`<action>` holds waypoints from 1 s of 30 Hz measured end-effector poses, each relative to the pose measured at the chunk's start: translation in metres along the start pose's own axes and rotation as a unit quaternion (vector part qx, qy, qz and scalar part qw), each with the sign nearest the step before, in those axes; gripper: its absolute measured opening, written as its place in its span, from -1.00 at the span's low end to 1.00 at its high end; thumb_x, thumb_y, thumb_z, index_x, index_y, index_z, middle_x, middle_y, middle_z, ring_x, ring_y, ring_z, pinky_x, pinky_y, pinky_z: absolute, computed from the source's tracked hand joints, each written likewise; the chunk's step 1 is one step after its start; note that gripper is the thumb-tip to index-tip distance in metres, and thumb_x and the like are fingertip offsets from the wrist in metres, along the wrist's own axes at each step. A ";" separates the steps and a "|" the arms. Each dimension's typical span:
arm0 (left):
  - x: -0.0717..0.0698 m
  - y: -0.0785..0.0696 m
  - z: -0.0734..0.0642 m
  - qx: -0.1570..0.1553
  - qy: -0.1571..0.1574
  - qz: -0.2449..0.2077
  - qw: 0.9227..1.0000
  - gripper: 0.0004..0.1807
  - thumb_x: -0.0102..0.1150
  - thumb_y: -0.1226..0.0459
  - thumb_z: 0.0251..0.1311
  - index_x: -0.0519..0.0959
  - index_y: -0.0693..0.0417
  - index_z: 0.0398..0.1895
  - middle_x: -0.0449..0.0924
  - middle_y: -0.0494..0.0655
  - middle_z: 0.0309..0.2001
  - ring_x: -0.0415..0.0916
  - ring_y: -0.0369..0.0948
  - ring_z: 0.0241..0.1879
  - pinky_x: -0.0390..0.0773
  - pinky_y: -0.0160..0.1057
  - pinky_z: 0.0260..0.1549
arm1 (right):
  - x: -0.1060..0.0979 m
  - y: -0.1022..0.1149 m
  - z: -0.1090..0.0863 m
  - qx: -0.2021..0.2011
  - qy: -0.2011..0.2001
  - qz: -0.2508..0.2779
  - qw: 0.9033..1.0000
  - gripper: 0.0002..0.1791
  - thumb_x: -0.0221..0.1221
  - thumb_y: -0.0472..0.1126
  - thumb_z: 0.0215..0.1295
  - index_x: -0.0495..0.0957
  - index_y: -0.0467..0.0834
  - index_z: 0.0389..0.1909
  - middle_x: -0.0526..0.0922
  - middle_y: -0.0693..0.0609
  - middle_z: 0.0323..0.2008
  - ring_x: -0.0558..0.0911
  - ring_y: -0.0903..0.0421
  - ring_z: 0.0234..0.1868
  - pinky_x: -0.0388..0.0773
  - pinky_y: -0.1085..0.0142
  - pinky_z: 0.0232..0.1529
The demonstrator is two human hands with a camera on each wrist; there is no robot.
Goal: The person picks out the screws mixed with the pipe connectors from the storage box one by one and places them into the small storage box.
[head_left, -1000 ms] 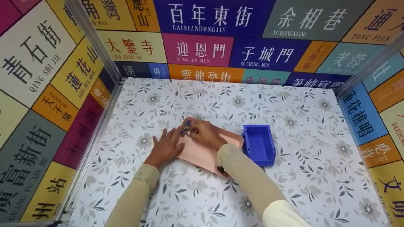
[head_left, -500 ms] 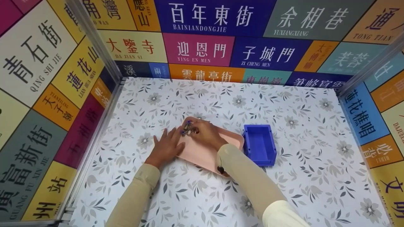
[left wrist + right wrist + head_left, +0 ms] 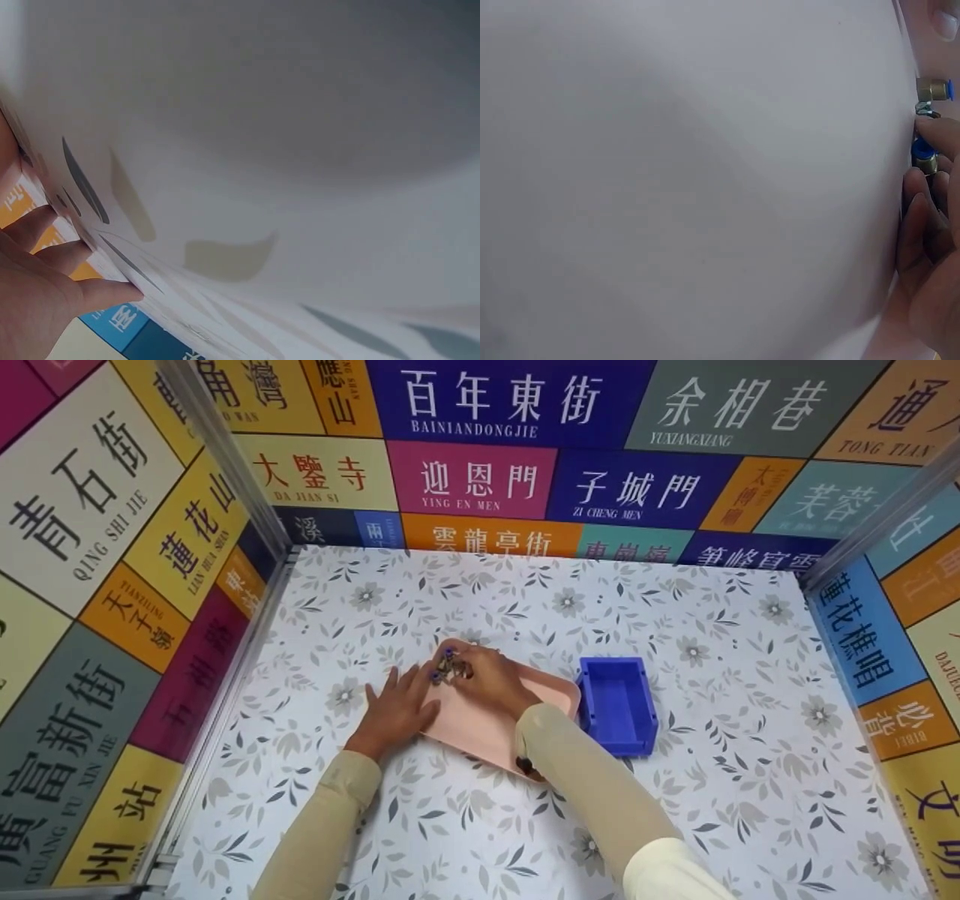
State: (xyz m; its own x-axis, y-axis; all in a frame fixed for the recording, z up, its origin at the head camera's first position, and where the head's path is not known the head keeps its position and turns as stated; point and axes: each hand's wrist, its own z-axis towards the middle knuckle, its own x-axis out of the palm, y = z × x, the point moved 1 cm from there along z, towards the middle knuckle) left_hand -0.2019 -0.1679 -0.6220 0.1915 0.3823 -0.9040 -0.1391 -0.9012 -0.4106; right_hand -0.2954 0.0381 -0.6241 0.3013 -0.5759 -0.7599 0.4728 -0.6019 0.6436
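1. Far left: wall of street-name panels (image 3: 67, 607), Chinese characters over romanised lettering, beside the flower-and-leaf patterned table covering (image 3: 315, 660).
2. Left hand (image 3: 394, 709), beige sleeve: fingers straight and spread wide, no object seen in them. Hand lay at the left edge of the tray, thumb at the rim.
3. Pink rectangular tray (image 3: 465, 724): sat aslant on the covering, between and partly under the hands.
4. Brass push-in tube fittings (image 3: 448, 664), blue collars: small cluster in the tray's far-left corner, between the two hands. Exact count unclear.
5. Right hand (image 3: 491, 679), beige sleeve: reached over the tray into the cluster. Fingers curled and narrow, holding a blue-collared fitting (image 3: 924, 155); grip partly hidden.
6. Blue plastic parts bin (image 3: 619, 705): just beside the tray's right end; contact could not be told.
7. Far right: more street-name panels (image 3: 862, 637).
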 end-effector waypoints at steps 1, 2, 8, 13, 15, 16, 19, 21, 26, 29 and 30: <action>0.000 0.000 0.000 -0.001 0.000 0.001 1.000 -0.23 -0.20 -0.22 0.51 -0.17 -0.43 0.67 0.09 0.03 0.62 -0.13 0.31 0.59 -0.21 0.67 0.30 | 0.000 0.000 0.000 -0.002 0.000 0.002 1.000 -0.59 0.36 -0.18 0.27 0.67 0.01 0.16 0.75 0.07 -0.02 0.67 0.12 -0.10 0.63 0.24 -0.09; 0.000 0.000 0.000 -0.001 0.001 0.001 1.000 -0.23 -0.20 -0.22 0.51 -0.17 -0.43 0.67 0.09 0.03 0.62 -0.13 0.31 0.60 -0.21 0.66 0.31 | 0.000 0.000 0.000 -0.003 0.001 0.003 1.000 -0.59 0.36 -0.18 0.28 0.67 0.01 0.16 0.75 0.08 -0.02 0.67 0.12 -0.11 0.63 0.24 -0.10; -0.001 -0.001 -0.001 0.003 -0.001 0.001 1.000 -0.23 -0.19 -0.22 0.51 -0.14 -0.40 0.67 0.09 0.04 0.62 -0.12 0.32 0.59 -0.19 0.67 0.30 | 0.000 0.000 0.000 0.001 0.007 0.003 1.000 -0.54 0.37 -0.17 0.28 0.63 0.04 0.22 0.75 0.10 -0.06 0.67 0.14 -0.14 0.63 0.25 -0.10; -0.002 -0.001 -0.002 0.006 -0.006 -0.004 1.000 -0.23 -0.16 -0.21 0.51 -0.17 -0.46 0.67 0.10 0.03 0.62 -0.10 0.34 0.58 -0.17 0.68 0.28 | -0.001 0.001 0.001 0.001 0.007 -0.026 1.000 -0.72 0.35 -0.08 0.33 0.73 0.00 0.03 0.75 0.09 -0.05 0.65 0.13 -0.13 0.60 0.22 -0.07; -0.002 -0.001 -0.001 0.003 -0.004 -0.002 1.000 -0.22 -0.16 -0.22 0.51 -0.19 -0.48 0.66 0.09 0.02 0.62 -0.11 0.33 0.59 -0.17 0.67 0.29 | 0.000 0.001 0.001 0.001 0.008 -0.033 0.999 -0.76 0.33 -0.06 0.36 0.76 -0.01 -0.01 0.74 0.09 0.02 0.66 0.13 -0.06 0.60 0.21 -0.01; -0.002 -0.001 -0.001 0.002 -0.003 -0.001 1.000 -0.22 -0.17 -0.22 0.51 -0.19 -0.49 0.66 0.09 0.02 0.62 -0.12 0.32 0.59 -0.17 0.67 0.30 | 0.000 0.001 0.002 0.003 0.008 -0.035 0.999 -0.76 0.32 -0.05 0.38 0.76 -0.01 -0.02 0.73 0.10 0.06 0.66 0.12 -0.02 0.60 0.21 0.03; -0.002 -0.001 -0.001 -0.001 -0.001 0.001 1.000 -0.23 -0.17 -0.22 0.51 -0.19 -0.48 0.66 0.08 0.01 0.63 -0.12 0.31 0.59 -0.18 0.66 0.31 | 0.001 0.001 0.002 0.007 0.006 -0.036 0.999 -0.77 0.30 -0.07 0.40 0.77 0.00 -0.01 0.70 0.10 0.15 0.66 0.11 0.11 0.59 0.22 0.16; -0.001 -0.001 0.000 -0.001 -0.001 -0.001 1.000 -0.23 -0.18 -0.22 0.51 -0.19 -0.47 0.67 0.09 0.01 0.62 -0.12 0.31 0.59 -0.18 0.67 0.30 | 0.002 0.000 0.003 0.011 0.004 -0.035 0.999 -0.79 0.30 -0.10 0.39 0.77 -0.01 -0.03 0.71 0.11 0.14 0.66 0.11 0.12 0.59 0.22 0.18; -0.001 0.000 0.000 0.000 -0.002 -0.002 1.000 -0.23 -0.17 -0.22 0.51 -0.17 -0.47 0.67 0.10 0.02 0.62 -0.11 0.32 0.59 -0.19 0.67 0.30 | 0.003 0.000 0.003 0.010 -0.005 -0.046 0.999 -0.84 0.31 -0.22 0.31 0.78 -0.01 -0.13 0.75 0.10 0.01 0.67 0.10 0.02 0.61 0.22 0.04; -0.001 0.000 0.000 0.002 -0.004 -0.004 1.000 -0.23 -0.16 -0.21 0.50 -0.16 -0.47 0.67 0.11 0.03 0.61 -0.10 0.32 0.59 -0.18 0.67 0.29 | 0.004 0.001 0.004 0.018 -0.007 -0.049 0.999 -0.84 0.32 -0.24 0.27 0.78 0.00 -0.17 0.76 0.09 -0.01 0.68 0.07 0.04 0.61 0.19 0.06; -0.001 0.000 0.000 0.002 -0.005 -0.005 1.000 -0.23 -0.16 -0.21 0.50 -0.16 -0.47 0.66 0.12 0.03 0.61 -0.10 0.32 0.59 -0.18 0.68 0.29 | 0.004 0.002 0.004 0.024 -0.006 -0.047 0.999 -0.85 0.33 -0.23 0.27 0.78 0.01 -0.19 0.76 0.09 0.00 0.68 0.06 0.04 0.61 0.18 0.07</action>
State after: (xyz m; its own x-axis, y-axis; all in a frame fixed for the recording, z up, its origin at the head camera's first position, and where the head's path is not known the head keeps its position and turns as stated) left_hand -0.2019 -0.1685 -0.6215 0.1836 0.3933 -0.9009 -0.1413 -0.8964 -0.4201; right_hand -0.2964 0.0329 -0.6254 0.2476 -0.5225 -0.8159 0.4577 -0.6791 0.5739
